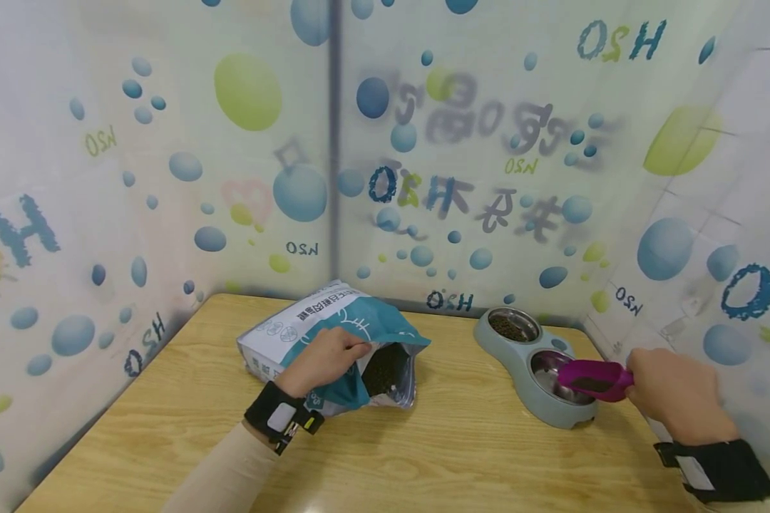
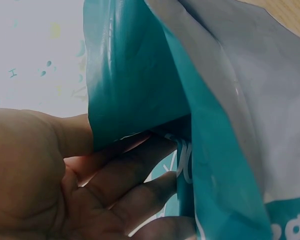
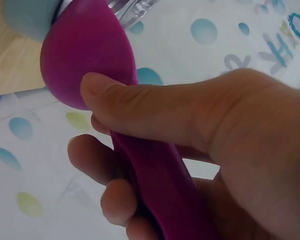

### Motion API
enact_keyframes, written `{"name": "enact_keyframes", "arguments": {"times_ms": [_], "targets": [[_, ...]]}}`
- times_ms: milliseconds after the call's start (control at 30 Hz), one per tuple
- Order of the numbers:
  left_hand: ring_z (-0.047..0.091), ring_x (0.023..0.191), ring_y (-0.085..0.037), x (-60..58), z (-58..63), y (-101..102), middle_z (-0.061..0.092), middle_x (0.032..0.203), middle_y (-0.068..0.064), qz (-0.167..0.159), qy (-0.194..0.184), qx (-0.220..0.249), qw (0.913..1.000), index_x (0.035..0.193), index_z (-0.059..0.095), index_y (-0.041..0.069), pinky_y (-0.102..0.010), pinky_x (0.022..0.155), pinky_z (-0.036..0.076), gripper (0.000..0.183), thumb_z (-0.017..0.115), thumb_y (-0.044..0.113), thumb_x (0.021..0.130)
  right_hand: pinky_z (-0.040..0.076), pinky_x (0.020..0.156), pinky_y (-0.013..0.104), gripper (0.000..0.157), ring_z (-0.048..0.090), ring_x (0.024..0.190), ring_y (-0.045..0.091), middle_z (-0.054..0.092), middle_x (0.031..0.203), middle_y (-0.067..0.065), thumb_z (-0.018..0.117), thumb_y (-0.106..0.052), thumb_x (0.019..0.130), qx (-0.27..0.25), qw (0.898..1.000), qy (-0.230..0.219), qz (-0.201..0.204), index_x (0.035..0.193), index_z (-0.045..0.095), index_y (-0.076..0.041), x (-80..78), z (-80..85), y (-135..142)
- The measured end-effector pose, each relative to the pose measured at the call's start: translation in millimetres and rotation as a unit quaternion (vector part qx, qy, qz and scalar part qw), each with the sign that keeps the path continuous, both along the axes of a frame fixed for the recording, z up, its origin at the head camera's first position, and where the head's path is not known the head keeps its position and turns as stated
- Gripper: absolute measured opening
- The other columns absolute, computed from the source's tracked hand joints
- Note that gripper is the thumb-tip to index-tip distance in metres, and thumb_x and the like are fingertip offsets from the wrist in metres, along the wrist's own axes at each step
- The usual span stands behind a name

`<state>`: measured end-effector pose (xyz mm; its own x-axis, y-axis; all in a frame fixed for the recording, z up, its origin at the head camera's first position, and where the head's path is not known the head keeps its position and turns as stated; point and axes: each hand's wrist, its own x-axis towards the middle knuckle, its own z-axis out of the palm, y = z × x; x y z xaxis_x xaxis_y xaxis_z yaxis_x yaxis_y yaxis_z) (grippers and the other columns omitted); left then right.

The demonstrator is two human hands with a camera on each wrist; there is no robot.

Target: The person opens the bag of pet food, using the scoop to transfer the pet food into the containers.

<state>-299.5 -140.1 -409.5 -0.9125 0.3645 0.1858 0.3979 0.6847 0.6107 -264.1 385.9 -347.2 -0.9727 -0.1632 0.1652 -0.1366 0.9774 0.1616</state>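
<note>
My left hand (image 1: 324,360) pinches the opened mouth edge of a teal and white pet food bag (image 1: 334,306), which lies on its side on the table. Dark kibble shows inside the bag's mouth. In the left wrist view, the thumb and fingers clasp the teal film (image 2: 135,75) from both sides. My right hand (image 1: 674,392) grips the handle of a magenta scoop (image 1: 593,377), thumb along its top in the right wrist view. Brown kibble lies in the scoop, whose tip overlaps the nearer metal bowl (image 1: 545,363) of a light blue double feeder (image 1: 520,363).
Kibble covers the bottom of the feeder's farther bowl (image 1: 513,326). Both bag and feeder stand on a wooden table (image 1: 423,456), the feeder close to its right edge. Patterned curtains (image 1: 455,178) hang close behind the table and along both sides.
</note>
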Motion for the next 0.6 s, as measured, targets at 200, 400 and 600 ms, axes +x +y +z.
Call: {"name": "enact_keyframes", "arguments": {"times_ms": [200,400,600], "targets": [[0.029,0.041,-0.010,0.7,0.9,1.3,0.027,0.053,0.006,-0.001,-0.007,0.006,1.0000,0.065,0.061,0.005,-0.025,0.041,0.026,0.048,0.055,0.028,0.106,0.038,0.043,0.043,0.018,0.045,0.053,0.023,0.048,0.061,0.002,0.074,-0.008,0.075,-0.004,1.000,0.008,0.005,0.072,0.057,-0.011,0.6,3.4,-8.6],[0.029,0.041,-0.010,0.3,0.4,0.9,0.027,0.053,0.007,-0.004,-0.007,0.007,0.9999,0.065,0.062,0.004,-0.025,0.041,0.026,0.048,0.054,0.027,0.107,0.037,0.042,0.042,0.021,0.045,0.051,0.023,0.047,0.060,0.002,0.077,-0.007,0.074,0.008,0.999,0.028,0.013,0.073,0.056,-0.011,0.4,2.8,-11.2],[0.029,0.041,-0.010,1.0,0.6,0.1,0.026,0.053,0.007,-0.002,-0.004,0.009,1.0000,0.061,0.056,0.006,-0.025,0.041,0.026,0.050,0.055,0.028,0.106,0.040,0.041,0.046,0.023,0.047,0.051,0.025,0.050,0.060,0.004,0.079,-0.008,0.073,0.016,0.999,0.031,0.007,0.073,0.056,-0.010,0.8,6.7,-10.8]]}}
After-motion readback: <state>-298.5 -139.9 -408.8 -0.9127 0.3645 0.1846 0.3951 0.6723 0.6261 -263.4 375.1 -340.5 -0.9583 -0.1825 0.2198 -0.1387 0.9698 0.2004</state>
